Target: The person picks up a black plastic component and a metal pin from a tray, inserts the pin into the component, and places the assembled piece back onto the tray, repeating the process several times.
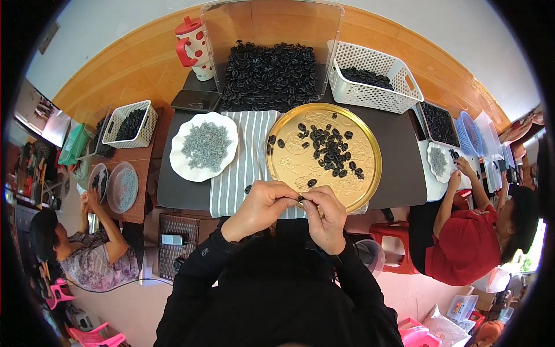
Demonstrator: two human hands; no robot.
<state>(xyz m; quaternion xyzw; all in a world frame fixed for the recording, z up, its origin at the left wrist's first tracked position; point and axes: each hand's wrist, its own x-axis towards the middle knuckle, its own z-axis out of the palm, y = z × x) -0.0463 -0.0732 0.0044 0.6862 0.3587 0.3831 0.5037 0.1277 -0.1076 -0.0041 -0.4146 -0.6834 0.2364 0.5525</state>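
Observation:
My left hand (261, 207) and my right hand (325, 217) meet at the near edge of the table, both pinching one small black plastic piece (300, 199) between the fingertips. Just beyond them lies a round gold tray (289, 168) with several loose black pieces (329, 147) scattered on it. Left of the tray a white scalloped plate (179, 156) holds a heap of small grey parts (205, 144). A striped grey cloth (240, 168) lies between plate and tray.
A clear bin (332, 34) of black pieces and a white basket (376, 95) stand at the back, with a red-spotted cup (193, 49) and a dark phone (195, 100). One person sits at my left, another in red at my right, each with own plates.

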